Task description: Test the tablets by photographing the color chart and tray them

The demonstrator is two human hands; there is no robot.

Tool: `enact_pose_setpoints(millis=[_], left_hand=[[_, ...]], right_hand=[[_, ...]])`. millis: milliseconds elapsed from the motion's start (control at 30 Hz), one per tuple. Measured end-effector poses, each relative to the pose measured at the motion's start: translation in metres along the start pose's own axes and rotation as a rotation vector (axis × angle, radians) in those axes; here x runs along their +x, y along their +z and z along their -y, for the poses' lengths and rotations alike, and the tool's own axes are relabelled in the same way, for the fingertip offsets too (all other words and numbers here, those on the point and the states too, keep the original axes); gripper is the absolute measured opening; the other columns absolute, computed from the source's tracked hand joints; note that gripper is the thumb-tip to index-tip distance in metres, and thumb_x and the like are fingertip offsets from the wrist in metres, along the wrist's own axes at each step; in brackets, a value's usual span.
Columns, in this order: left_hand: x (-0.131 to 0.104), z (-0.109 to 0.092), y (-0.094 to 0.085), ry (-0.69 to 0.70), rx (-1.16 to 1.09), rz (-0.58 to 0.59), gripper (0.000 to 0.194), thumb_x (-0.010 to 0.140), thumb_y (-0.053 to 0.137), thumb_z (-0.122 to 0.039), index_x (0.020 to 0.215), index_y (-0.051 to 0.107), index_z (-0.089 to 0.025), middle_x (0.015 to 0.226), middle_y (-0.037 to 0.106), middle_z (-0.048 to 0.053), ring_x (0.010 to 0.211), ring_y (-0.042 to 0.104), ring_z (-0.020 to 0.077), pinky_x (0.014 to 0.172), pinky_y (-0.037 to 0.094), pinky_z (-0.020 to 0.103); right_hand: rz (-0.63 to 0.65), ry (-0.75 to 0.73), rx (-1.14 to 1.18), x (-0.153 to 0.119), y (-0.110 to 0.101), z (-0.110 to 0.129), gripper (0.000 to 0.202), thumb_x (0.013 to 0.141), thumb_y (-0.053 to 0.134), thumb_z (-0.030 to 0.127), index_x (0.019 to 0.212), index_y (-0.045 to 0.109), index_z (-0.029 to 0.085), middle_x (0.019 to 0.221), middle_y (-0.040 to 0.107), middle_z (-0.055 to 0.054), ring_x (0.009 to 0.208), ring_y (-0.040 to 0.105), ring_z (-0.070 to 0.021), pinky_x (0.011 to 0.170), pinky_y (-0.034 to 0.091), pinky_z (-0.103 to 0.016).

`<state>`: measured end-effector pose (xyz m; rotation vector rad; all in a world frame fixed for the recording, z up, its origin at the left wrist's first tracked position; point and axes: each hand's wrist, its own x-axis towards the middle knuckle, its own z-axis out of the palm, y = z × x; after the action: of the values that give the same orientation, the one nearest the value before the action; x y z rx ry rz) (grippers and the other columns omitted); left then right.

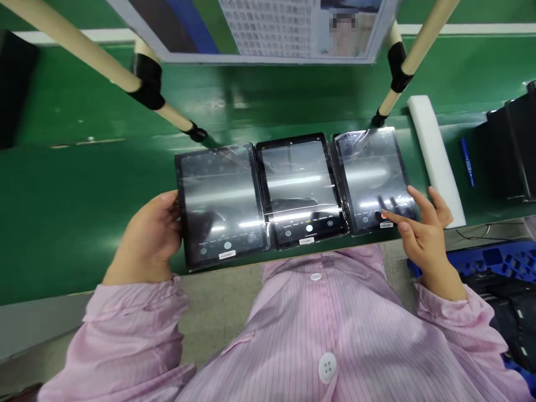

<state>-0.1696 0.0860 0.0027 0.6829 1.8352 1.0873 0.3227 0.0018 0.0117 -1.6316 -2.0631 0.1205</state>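
Observation:
Three tablets lie side by side near the bench's front edge, glossy film over their screens: the left tablet (221, 195), the middle tablet (297, 173) and the right tablet (372, 173). Each shows a camera-like screen with round buttons low down; the right one's main button is red, the others' white. At the left tablet's outer edge, my left hand (151, 237) is closed with curled fingers, gripping its side. My right hand (425, 237) holds nothing. Its index fingertip is at the red button of the right tablet, with the other fingers apart.
Behind the tablets a printed board (272, 33) stands on cream pipes (180, 116) with black joints. To the right are a white foam strip (438, 162), a blue pen (468, 162) and a black box (506, 151). A blue crate (473, 257) sits below at right.

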Motion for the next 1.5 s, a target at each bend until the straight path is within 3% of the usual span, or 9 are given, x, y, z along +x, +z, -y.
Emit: enact_pose_setpoints(millis=[333,533,833,1033,1167,1267,1367,1433,1500], left_hand=[[-0.004,0.004,0.006,-0.048,-0.006,-0.081,0.021,0.056,0.069,-0.039,0.075,0.069,-0.030,0.069,0.068,-0.006,0.078,0.061,0.0202,0.060,0.047,0.027],[0.000,0.010,0.002,0.005,-0.019,-0.050,0.016,0.058,0.070,-0.039,0.072,0.070,-0.031,0.070,0.070,-0.006,0.084,0.067,0.0227,0.062,0.053,0.030],[0.005,0.015,-0.005,0.110,-0.060,-0.102,0.041,0.053,0.080,-0.028,0.094,0.078,-0.026,0.071,0.075,-0.005,0.063,0.061,0.0147,0.054,0.046,0.024],[0.006,0.014,-0.015,0.174,-0.041,-0.020,0.037,0.066,0.083,-0.034,0.102,0.080,-0.025,0.095,0.081,0.003,0.091,0.074,0.0255,0.075,0.060,0.036],[0.013,0.019,-0.010,0.208,0.013,0.052,0.032,0.080,0.074,-0.034,0.109,0.081,-0.020,0.104,0.081,0.006,0.106,0.073,0.0271,0.098,0.058,0.042],[0.020,0.024,-0.008,0.270,0.118,0.047,0.033,0.089,0.065,-0.034,0.114,0.080,-0.019,0.107,0.079,0.008,0.112,0.070,0.0277,0.106,0.053,0.046],[0.008,0.026,-0.012,0.399,0.386,-0.070,0.034,0.095,0.060,-0.033,0.120,0.079,-0.018,0.108,0.072,0.011,0.113,0.066,0.0287,0.109,0.049,0.050],[-0.017,0.027,-0.016,0.619,0.575,-0.162,0.037,0.096,0.061,-0.032,0.128,0.075,-0.020,0.111,0.066,0.012,0.113,0.062,0.0285,0.107,0.048,0.051],[-0.052,0.028,-0.015,0.910,0.697,-0.143,0.037,0.098,0.061,-0.032,0.132,0.072,-0.025,0.113,0.062,0.011,0.111,0.058,0.0272,0.101,0.049,0.049]], right_hand=[[-0.041,0.025,-0.040,0.002,0.014,0.006,0.048,0.109,0.037,0.050,0.111,0.082,0.035,0.159,0.049,0.001,0.151,0.033,-0.0374,0.122,0.028,-0.065],[-0.237,0.110,-0.039,-0.003,0.001,-0.001,0.054,0.109,0.029,0.047,0.122,0.079,0.030,0.155,0.050,-0.006,0.142,0.045,-0.0354,0.120,0.036,-0.062],[-0.135,0.009,0.057,-0.008,0.010,0.014,0.042,0.108,0.040,0.042,0.126,0.076,0.031,0.151,0.055,-0.007,0.140,0.050,-0.0363,0.118,0.037,-0.059],[0.007,-0.145,0.142,0.010,0.031,0.049,0.042,0.107,0.041,0.049,0.127,0.075,0.034,0.148,0.057,-0.008,0.138,0.053,-0.0366,0.117,0.036,-0.058],[-0.014,-0.250,0.178,0.023,0.037,0.054,0.040,0.106,0.046,0.044,0.138,0.069,0.036,0.150,0.056,-0.008,0.137,0.054,-0.0366,0.115,0.039,-0.057],[-0.047,-0.311,0.164,0.029,0.042,0.054,0.043,0.106,0.049,0.041,0.147,0.060,0.044,0.150,0.056,-0.006,0.134,0.056,-0.0353,0.111,0.041,-0.056],[-0.028,-0.340,0.149,0.032,0.044,0.057,0.046,0.106,0.049,0.042,0.151,0.054,0.048,0.150,0.056,-0.006,0.134,0.057,-0.0362,0.109,0.042,-0.058],[-0.009,-0.345,0.146,0.032,0.045,0.058,0.046,0.106,0.049,0.042,0.152,0.052,0.050,0.151,0.056,-0.006,0.134,0.057,-0.0372,0.109,0.042,-0.060],[-0.002,-0.339,0.138,0.031,0.045,0.057,0.046,0.106,0.048,0.043,0.151,0.052,0.051,0.152,0.056,-0.006,0.135,0.057,-0.0382,0.108,0.042,-0.061]])
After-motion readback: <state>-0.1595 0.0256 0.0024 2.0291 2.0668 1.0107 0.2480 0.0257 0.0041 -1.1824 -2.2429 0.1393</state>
